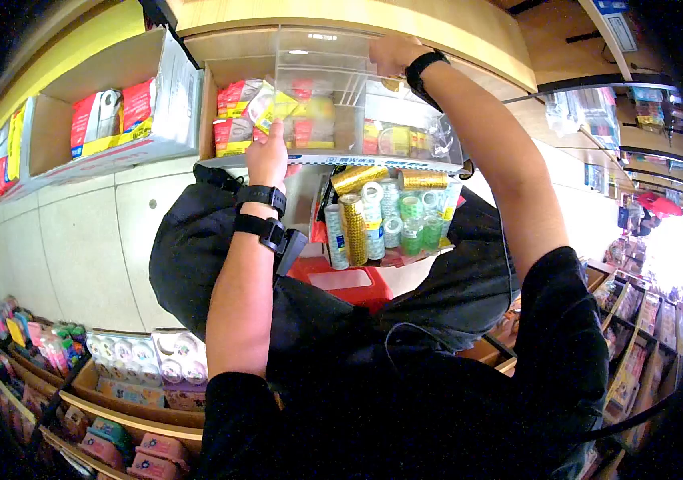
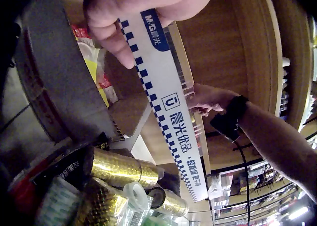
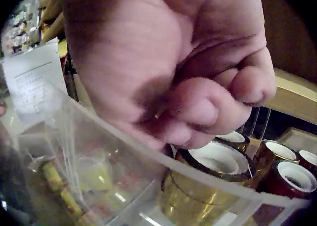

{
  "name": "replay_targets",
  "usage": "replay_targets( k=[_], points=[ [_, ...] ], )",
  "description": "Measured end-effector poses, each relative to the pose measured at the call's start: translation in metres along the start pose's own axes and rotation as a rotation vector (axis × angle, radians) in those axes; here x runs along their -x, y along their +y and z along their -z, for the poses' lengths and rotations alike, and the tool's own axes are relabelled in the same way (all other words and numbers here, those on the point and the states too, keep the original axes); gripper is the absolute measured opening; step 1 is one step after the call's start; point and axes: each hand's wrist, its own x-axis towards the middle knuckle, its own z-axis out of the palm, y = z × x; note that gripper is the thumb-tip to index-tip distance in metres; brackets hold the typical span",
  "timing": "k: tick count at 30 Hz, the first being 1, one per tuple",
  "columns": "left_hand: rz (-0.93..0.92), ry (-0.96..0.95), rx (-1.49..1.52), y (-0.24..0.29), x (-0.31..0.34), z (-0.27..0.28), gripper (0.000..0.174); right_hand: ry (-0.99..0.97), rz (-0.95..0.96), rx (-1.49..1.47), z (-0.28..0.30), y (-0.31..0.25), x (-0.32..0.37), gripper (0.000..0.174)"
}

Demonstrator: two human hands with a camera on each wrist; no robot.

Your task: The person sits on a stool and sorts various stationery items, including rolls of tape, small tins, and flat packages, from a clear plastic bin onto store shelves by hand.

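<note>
My left hand (image 1: 268, 156) grips the front edge of a clear plastic display bin (image 1: 321, 48), its fingers round the white label strip (image 2: 168, 102) with blue lettering. Just beyond those fingers lie red-and-yellow packs (image 1: 236, 100) in the compartment. My right hand (image 1: 396, 56) is at the bin's far right, inside its clear wall (image 3: 124, 141). Its fingers are curled at the rim of a roll of gold tape (image 3: 218, 159), partly hiding it. Other tape rolls (image 3: 294, 176) stand behind that one.
A box of gold, green and clear tape rolls (image 1: 372, 216) sits between my knees above a red stool (image 1: 357, 284). At left is a carton (image 1: 173, 96) with more packs. Wooden shelf edges (image 1: 357, 14) run behind the bin; stocked shelves (image 1: 637, 344) stand at right.
</note>
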Motion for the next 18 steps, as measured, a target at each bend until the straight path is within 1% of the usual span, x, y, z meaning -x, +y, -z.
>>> replay_targets(
  k=[1,2,4,5,7,11,13,14,16,17,18],
  points=[
    [-0.006,-0.007,0.006,0.000,0.001,0.000,0.038,-0.041,-0.057,0.037,0.005,-0.005,0.005,0.023],
    [-0.011,-0.013,0.011,0.000,0.001,0.000,0.038,-0.042,-0.055,0.037,0.005,-0.004,0.006,0.023],
    [-0.009,-0.010,0.016,-0.001,0.001,-0.001,0.038,0.044,-0.041,-0.093,0.003,0.000,0.010,0.020],
    [-0.010,-0.009,0.018,-0.001,0.001,-0.001,0.038,0.043,-0.042,-0.094,0.002,0.003,0.009,0.020],
    [-0.003,-0.026,0.029,-0.001,0.001,-0.001,0.039,-0.167,-0.066,0.009,0.002,0.008,0.004,0.017],
    [-0.007,-0.053,0.038,-0.001,0.002,-0.001,0.040,-0.137,-0.030,0.023,-0.003,0.012,0.007,0.016],
    [-0.006,-0.056,0.022,-0.001,0.003,-0.002,0.041,-0.036,0.050,0.008,-0.001,0.011,0.010,0.016],
    [-0.004,-0.057,0.009,-0.001,0.003,-0.002,0.042,-0.038,0.052,0.005,0.002,0.008,0.011,0.016],
    [0.010,-0.053,0.008,-0.001,0.002,-0.002,0.043,-0.148,-0.119,-0.054,0.005,0.006,0.014,0.015],
    [0.016,-0.050,0.012,-0.001,0.001,-0.002,0.043,-0.151,-0.122,-0.056,0.002,0.008,0.015,0.015],
    [0.009,-0.063,0.032,-0.002,0.001,-0.002,0.043,-0.117,-0.080,-0.024,0.001,0.009,0.014,0.017]
  ],
)
